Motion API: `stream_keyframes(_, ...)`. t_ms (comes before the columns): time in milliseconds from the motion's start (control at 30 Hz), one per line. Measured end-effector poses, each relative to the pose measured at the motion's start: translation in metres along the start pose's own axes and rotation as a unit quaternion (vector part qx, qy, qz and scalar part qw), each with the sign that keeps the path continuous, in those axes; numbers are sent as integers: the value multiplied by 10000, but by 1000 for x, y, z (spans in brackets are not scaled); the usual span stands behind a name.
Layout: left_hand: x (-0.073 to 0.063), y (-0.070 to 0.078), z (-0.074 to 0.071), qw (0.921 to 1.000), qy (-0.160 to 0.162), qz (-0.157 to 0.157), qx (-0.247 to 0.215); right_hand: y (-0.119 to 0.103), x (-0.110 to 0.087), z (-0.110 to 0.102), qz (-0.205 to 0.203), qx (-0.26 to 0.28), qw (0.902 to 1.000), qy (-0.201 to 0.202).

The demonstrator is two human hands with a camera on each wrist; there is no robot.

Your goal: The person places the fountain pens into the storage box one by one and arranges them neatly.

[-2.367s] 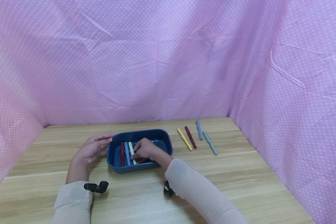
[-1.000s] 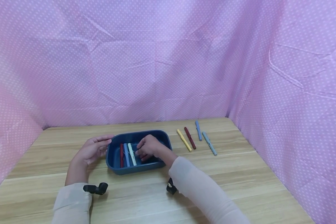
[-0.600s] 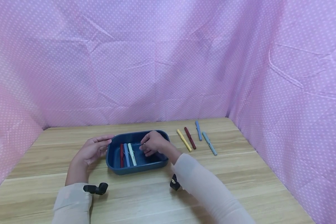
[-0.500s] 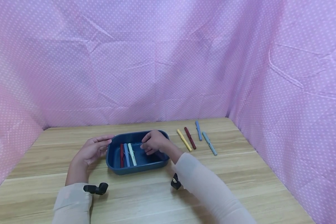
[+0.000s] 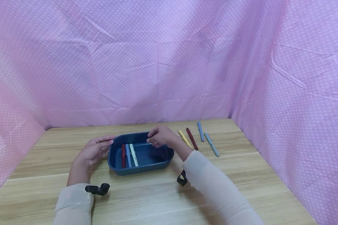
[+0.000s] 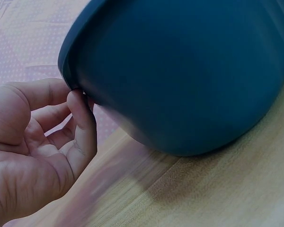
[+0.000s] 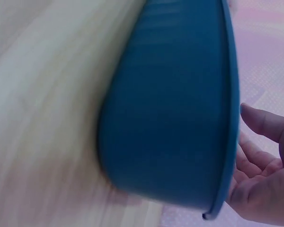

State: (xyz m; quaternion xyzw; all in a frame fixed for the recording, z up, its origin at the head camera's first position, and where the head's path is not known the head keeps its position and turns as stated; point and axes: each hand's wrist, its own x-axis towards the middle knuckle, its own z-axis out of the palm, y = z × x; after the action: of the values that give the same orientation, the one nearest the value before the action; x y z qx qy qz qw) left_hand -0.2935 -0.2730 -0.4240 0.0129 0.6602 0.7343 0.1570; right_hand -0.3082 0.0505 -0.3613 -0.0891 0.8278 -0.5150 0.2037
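A dark blue plastic box (image 5: 143, 153) stands on the wooden table, with a red pen (image 5: 123, 156), a blue pen (image 5: 128, 156) and a pale green pen (image 5: 134, 155) side by side in its left half. At the box's left end, my left hand (image 5: 94, 151) pinches the rim between thumb and fingers, clearest in the left wrist view, where the box wall (image 6: 180, 80) fills the frame. My right hand (image 5: 161, 137) hovers over the back right of the box. Its thumb and fingers (image 7: 251, 161) are apart, partly hidden behind the box, with nothing visible in them.
Right of the box lie a yellow pen (image 5: 185, 139), a dark red pen (image 5: 192, 138), another blue pen (image 5: 200, 131) and a grey-green pen (image 5: 212, 144). Pink dotted cloth (image 5: 157, 78) hangs behind and beside the table (image 5: 135, 197).
My right hand has left the pale green pen and risen back and to the right inside the box, then above it. The left hand has stayed on the rim.
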Motion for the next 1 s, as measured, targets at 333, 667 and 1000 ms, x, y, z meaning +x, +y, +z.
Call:
stream_keyframes(333,0,0,-1,10000,-41,-18,23,-2,-7,-21,-178,7,9998,111)
stream_keyframes(667,-1,-2,-2,9999,-111,65,17,4,-17,-45,-163,-39,9996,217)
stream_keyframes(1000,-1,-3,0,9999,8,42,117,21,-30,-74,-257,-109,9982,525)
